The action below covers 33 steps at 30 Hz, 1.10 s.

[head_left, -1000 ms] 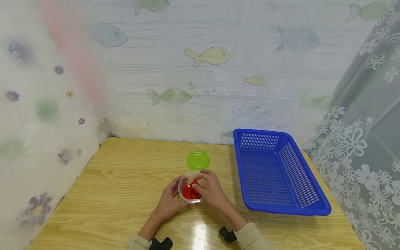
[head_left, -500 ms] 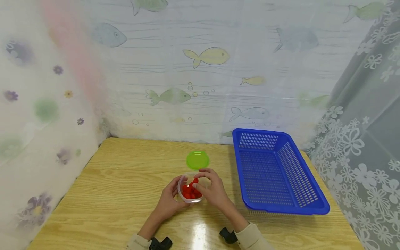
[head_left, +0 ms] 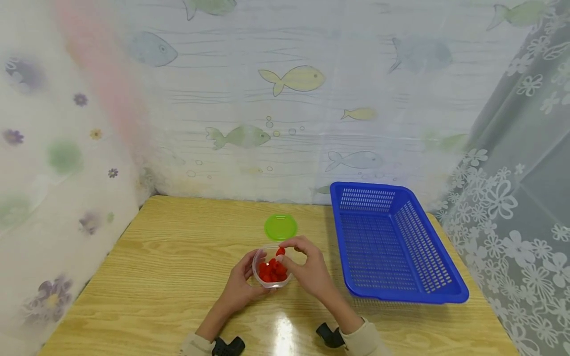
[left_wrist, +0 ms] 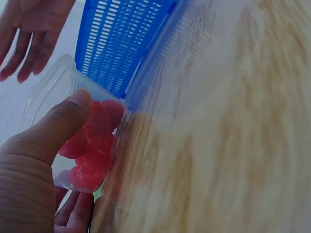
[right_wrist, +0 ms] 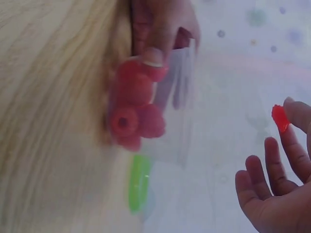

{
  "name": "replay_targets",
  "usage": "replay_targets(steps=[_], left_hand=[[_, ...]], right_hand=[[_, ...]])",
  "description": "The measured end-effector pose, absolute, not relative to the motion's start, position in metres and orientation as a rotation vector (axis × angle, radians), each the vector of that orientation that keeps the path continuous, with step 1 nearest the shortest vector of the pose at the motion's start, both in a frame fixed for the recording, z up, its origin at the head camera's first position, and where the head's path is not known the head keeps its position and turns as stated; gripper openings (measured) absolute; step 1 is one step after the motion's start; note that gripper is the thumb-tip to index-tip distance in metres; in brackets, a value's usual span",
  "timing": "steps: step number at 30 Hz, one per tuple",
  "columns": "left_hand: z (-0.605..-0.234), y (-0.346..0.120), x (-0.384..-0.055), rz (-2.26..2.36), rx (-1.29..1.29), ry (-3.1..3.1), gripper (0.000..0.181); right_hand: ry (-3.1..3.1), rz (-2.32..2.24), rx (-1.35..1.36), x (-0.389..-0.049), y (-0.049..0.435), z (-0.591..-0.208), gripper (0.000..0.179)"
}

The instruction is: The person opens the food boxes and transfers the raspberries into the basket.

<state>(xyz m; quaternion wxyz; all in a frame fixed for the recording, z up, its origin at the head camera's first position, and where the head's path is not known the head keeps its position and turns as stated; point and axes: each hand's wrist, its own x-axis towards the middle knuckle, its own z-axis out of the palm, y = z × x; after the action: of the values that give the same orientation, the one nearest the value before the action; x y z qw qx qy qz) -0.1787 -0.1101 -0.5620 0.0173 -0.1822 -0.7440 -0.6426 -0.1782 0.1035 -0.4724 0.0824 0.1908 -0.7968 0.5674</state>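
A clear plastic container (head_left: 272, 285) stands on the wooden table, holding several raspberries (head_left: 270, 272). My left hand (head_left: 240, 284) grips its left side; in the left wrist view the thumb presses along the wall and fingers curl beneath. My right hand (head_left: 311, 269) is above the container's right rim, pinching one raspberry (right_wrist: 279, 118) between thumb and index finger. Its other fingers are spread and slightly bent in the right wrist view. Through the clear wall there, one raspberry (right_wrist: 124, 121) shows its hollow end.
A green lid (head_left: 280, 227) lies flat on the table (head_left: 178, 247) just behind the container. To the right stands a large blue perforated basket (head_left: 345, 247). A fish-patterned curtain (head_left: 294, 148) hangs behind the table.
My right hand has lifted a raspberry up out of the pile, toward the container's rim. My left hand keeps its grip on the container, which stays in place.
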Motion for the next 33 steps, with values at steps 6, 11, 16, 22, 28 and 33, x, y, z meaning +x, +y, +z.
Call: replay_targets(steps=[6,11,16,22,28,33], left_hand=[[-0.566,-0.111,-0.180,-1.980,-0.575,-2.318,0.090],[-0.566,-0.111,-0.181,-1.976,-0.584,-2.313,0.090],[-0.565,-0.110,-0.181,-1.988,-0.572,-2.317,0.091],[-0.564,-0.110,-0.181,-2.003,-0.582,-2.295,0.092],[-0.565,-0.110,-0.181,-2.004,-0.591,-2.281,0.092],[-0.565,-0.110,-0.181,-2.009,-0.588,-2.283,0.092]], right_hand=[[-2.348,1.684,0.645,-0.170,0.111,-0.454,0.020],[-2.360,1.704,0.678,-0.167,0.120,-0.442,0.018],[-2.374,1.671,0.681,-0.169,0.133,-0.431,0.019],[-2.354,1.649,0.701,-0.173,0.153,-0.417,0.020],[-2.353,1.633,0.725,-0.176,0.174,-0.403,0.019],[-2.364,1.635,0.699,-0.182,0.191,-0.393,0.018]])
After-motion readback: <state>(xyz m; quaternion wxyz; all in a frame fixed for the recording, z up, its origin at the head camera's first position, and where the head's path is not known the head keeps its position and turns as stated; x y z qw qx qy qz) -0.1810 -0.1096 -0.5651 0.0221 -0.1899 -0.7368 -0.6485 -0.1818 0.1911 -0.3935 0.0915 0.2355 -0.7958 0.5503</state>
